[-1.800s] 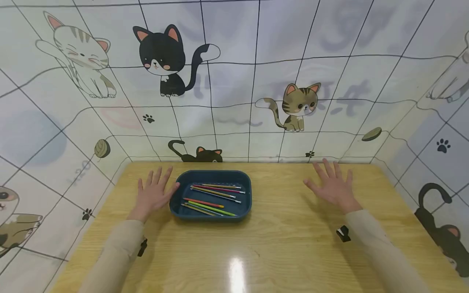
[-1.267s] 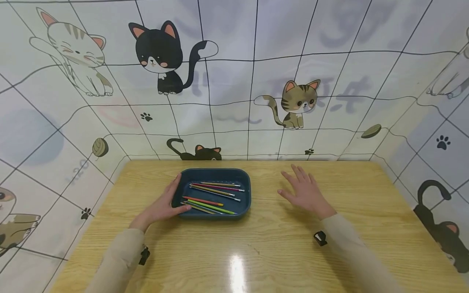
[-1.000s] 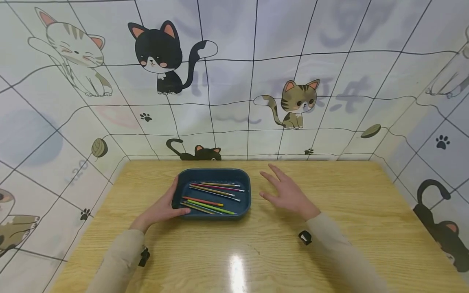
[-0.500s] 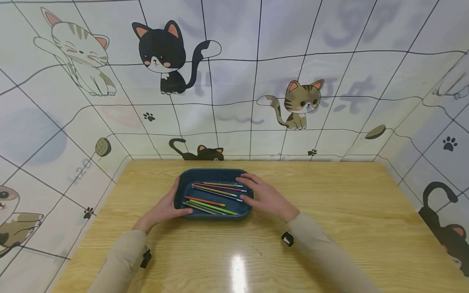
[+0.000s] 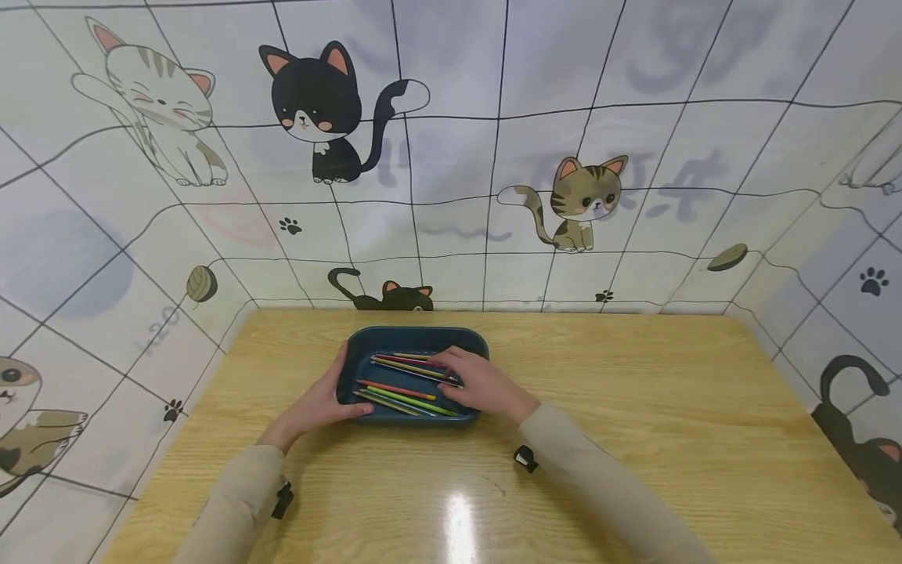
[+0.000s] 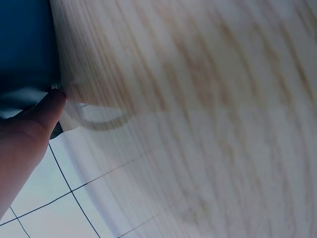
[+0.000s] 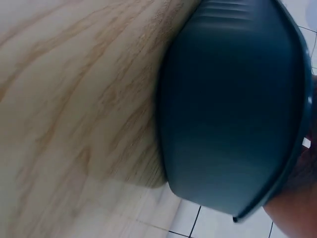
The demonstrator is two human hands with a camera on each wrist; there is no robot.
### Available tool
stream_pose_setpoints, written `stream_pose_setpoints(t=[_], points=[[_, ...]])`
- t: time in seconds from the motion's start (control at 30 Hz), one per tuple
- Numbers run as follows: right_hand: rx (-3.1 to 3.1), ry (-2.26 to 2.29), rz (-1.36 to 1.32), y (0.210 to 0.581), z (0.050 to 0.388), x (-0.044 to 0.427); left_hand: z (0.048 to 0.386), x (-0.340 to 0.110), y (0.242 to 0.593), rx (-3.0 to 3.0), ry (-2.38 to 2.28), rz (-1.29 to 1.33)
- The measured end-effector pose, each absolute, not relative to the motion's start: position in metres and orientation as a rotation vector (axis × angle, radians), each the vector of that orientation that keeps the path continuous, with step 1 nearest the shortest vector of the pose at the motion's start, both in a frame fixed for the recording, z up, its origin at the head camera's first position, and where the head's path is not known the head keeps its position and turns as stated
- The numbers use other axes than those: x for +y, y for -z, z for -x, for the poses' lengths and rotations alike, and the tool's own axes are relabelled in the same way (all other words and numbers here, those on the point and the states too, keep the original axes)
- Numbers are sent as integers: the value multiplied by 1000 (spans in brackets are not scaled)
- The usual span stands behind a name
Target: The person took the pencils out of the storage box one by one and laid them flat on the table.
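Note:
A dark blue tray [image 5: 412, 421] stands on the wooden table, with several pencils [image 5: 402, 391] in two loose groups inside it. At its left end my left hand [image 5: 317, 406] holds the wall, thumb over the front left corner; the left wrist view shows that hand [image 6: 29, 129] against the tray [image 6: 27, 44]. My right hand [image 5: 486, 384] reaches over the tray's right end, its fingertips at the right ends of the rear pencils [image 5: 409, 366]. Whether they pinch any is unclear. In the right wrist view the tray's outer wall [image 7: 228, 109] hides most of the fingers.
The wooden table [image 5: 634, 392] reaches a cloth backdrop [image 5: 451, 227] printed with cats and grid lines, which also rises at both sides. A bright reflection lies on the table in front of the tray. A small black device [image 5: 524, 458] is at the right wrist, another [image 5: 282, 500] at the left.
My right hand has come in from the right, over the tray's rim to the rear pencils. My left hand moved from beside the tray onto its left end and has stayed there.

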State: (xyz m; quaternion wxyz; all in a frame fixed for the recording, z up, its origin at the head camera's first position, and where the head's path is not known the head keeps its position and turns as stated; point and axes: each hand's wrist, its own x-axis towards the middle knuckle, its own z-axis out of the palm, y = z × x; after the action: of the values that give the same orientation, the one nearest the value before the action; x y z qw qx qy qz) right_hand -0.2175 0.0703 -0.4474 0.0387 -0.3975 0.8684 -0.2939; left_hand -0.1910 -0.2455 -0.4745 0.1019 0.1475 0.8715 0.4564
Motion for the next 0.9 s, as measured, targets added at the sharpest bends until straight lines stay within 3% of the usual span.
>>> stream_pose_setpoints(t=[0.9], points=[[2654,578,1114,466,241,26,191,-244,476,2538,-1399,-404]])
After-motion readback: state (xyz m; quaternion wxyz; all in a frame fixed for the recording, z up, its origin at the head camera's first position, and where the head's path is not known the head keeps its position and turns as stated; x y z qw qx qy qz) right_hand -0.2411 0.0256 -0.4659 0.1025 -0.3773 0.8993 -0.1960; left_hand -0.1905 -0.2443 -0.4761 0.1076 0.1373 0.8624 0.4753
